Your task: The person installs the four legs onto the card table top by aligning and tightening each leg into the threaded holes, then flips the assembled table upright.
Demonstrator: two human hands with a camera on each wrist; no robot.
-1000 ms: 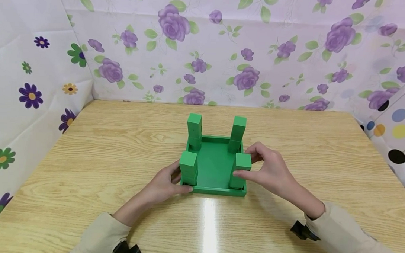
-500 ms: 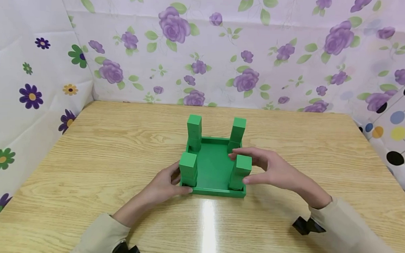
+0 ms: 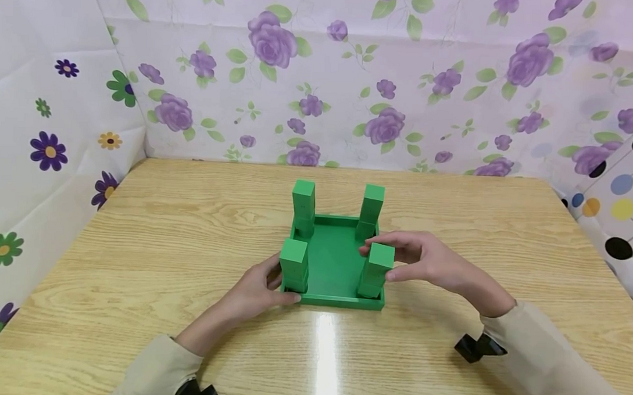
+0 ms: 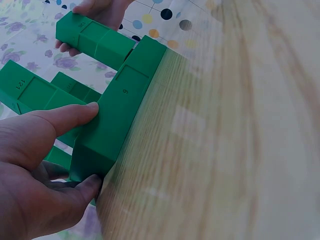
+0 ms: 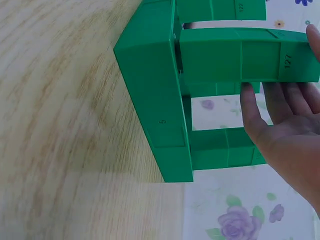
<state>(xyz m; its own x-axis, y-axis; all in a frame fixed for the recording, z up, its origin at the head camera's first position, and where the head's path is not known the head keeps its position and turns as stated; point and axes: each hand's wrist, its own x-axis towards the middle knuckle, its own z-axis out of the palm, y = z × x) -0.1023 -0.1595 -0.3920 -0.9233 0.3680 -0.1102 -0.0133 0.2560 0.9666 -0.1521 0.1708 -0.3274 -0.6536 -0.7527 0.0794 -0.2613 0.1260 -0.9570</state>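
Note:
A green square tray (image 3: 335,262) with a low rim lies on the table, a green post standing at each corner. My left hand (image 3: 258,285) grips the near left corner, thumb on the front wall and fingers at the left side, beside the near left post (image 3: 294,256). The near right post (image 3: 380,258) leans slightly right; my right hand (image 3: 424,258) holds it near the top, thumb on its right side and fingers reaching behind. In the right wrist view this post (image 5: 260,55) bears the number 127. The far left post (image 3: 303,203) and far right post (image 3: 372,205) stand untouched.
The light wood table (image 3: 190,216) extends around the tray. A flowered cloth (image 3: 221,89) hangs behind it, with patterned sheets at the left and right sides. Black devices (image 3: 480,347) are strapped at both sleeves.
My right hand has shifted its hold: the thumb slid from the post's front to its right side and the fingers moved round behind. My left hand has stayed at the tray's corner.

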